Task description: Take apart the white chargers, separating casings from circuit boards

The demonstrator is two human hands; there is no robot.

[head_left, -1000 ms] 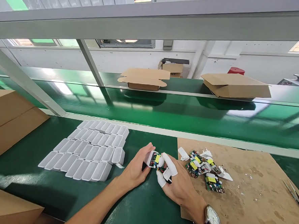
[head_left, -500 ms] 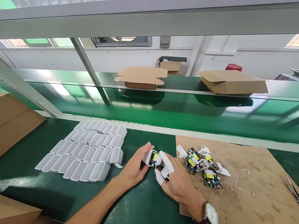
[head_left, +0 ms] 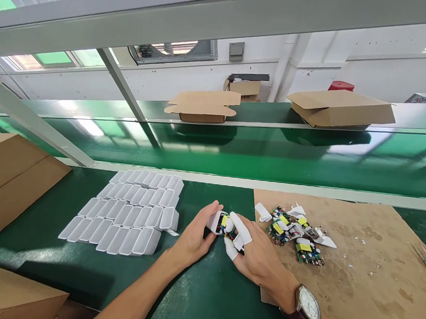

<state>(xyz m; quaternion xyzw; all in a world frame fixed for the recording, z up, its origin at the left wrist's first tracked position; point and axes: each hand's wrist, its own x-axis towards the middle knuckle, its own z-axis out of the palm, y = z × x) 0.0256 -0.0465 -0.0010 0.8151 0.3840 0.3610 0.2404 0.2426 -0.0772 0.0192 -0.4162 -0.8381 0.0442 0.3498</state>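
My left hand [head_left: 198, 231] is closed around a white plastic housing [head_left: 213, 221] with an open end facing right. A green circuit board [head_left: 225, 222] with a yellow transformer sits partly inside that end. My right hand [head_left: 253, 248], with white covers on the thumb and finger, pinches the circuit board from the right. Part of the board is hidden behind these covered fingers. To the left stand several rows of white open housings [head_left: 133, 217]. On the right, a pile of circuit boards with white plug parts [head_left: 284, 226] rests on a brown sheet [head_left: 364, 274].
Cardboard boxes stand at the left edge [head_left: 17, 176] and bottom left [head_left: 17, 292]. Tweezers [head_left: 425, 261] lie on the sheet's right side. A green conveyor [head_left: 206, 152] crosses behind the bench, and two flat cartons rest on the ledge above it. A metal beam [head_left: 171, 20] spans overhead.
The view has shifted slightly, so the scene sits a little further right in the picture. Both hands keep hold of the housing and board, with hardly any visible movement between them.
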